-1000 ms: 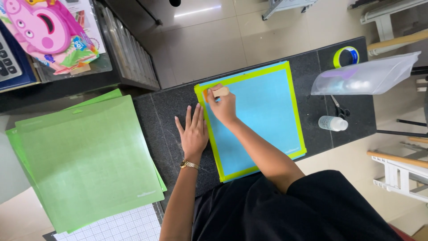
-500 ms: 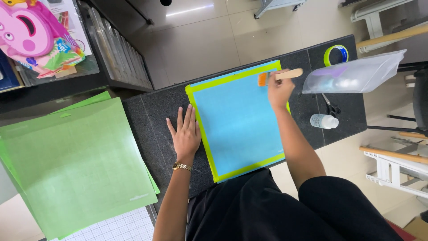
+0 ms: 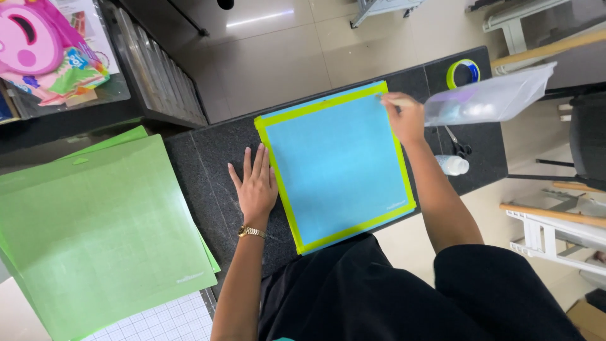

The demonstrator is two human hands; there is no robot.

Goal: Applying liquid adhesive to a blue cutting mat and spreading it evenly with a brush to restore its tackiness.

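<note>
Blue sheet [image 3: 338, 167] on green-bordered mat [image 3: 282, 183], counter's front edge; right hand [image 3: 404, 118] clasping a pale scraper [image 3: 392, 99] at its far right corner, left hand [image 3: 254, 185] flat, fingers spread, beside left border.

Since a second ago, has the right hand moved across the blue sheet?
Yes. The right hand has gone from the blue sheet's far left corner, near the left hand, along the far edge to its far right corner, beside the clear bag.
</note>
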